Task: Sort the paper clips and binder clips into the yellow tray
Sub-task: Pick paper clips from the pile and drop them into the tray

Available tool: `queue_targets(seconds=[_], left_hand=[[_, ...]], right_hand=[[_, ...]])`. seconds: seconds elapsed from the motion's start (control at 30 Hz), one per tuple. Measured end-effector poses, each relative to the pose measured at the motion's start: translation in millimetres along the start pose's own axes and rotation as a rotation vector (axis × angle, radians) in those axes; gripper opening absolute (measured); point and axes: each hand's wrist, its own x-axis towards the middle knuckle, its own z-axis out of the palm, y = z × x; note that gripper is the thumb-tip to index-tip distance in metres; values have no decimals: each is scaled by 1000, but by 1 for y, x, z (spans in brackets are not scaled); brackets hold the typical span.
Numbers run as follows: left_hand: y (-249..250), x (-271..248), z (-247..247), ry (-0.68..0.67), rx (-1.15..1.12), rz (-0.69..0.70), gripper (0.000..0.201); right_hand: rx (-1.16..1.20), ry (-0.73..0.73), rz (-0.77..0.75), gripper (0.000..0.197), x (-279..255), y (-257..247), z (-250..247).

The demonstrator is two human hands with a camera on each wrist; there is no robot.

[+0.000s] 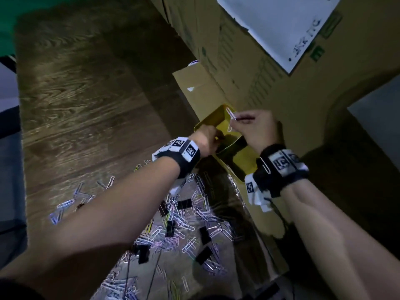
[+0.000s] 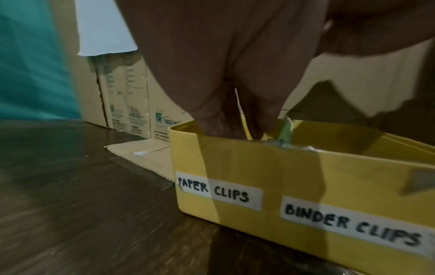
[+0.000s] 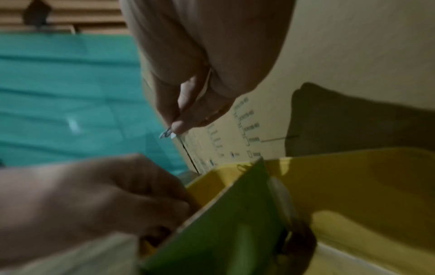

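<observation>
The yellow tray stands against a cardboard box, split by a green divider. Its front wall carries the labels PAPER CLIPS and BINDER CLIPS. My left hand reaches down into the paper clips side, fingers bunched around a thin yellow paper clip. Above the same compartment, my right hand pinches white paper clips between thumb and forefinger; a clip tip pokes out below the fingertips. A mixed pile of paper clips and black binder clips lies on the wooden table, near my forearms.
Large cardboard boxes rise directly behind and to the right of the tray, and a flat cardboard flap lies beside it. A loose paper clip clings to my right wristband. Bare wooden table stretches to the left.
</observation>
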Motion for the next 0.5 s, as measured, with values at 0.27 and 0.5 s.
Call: queue_targets(seconds=[0.27, 0.5], left_hand=[[-20, -93, 35, 300, -189, 169, 24], [-15, -165, 128, -252, 179, 201, 37]], right_hand=[[-755, -350, -176, 5, 18, 36, 50], [-774, -382, -316, 32, -6, 27, 46]])
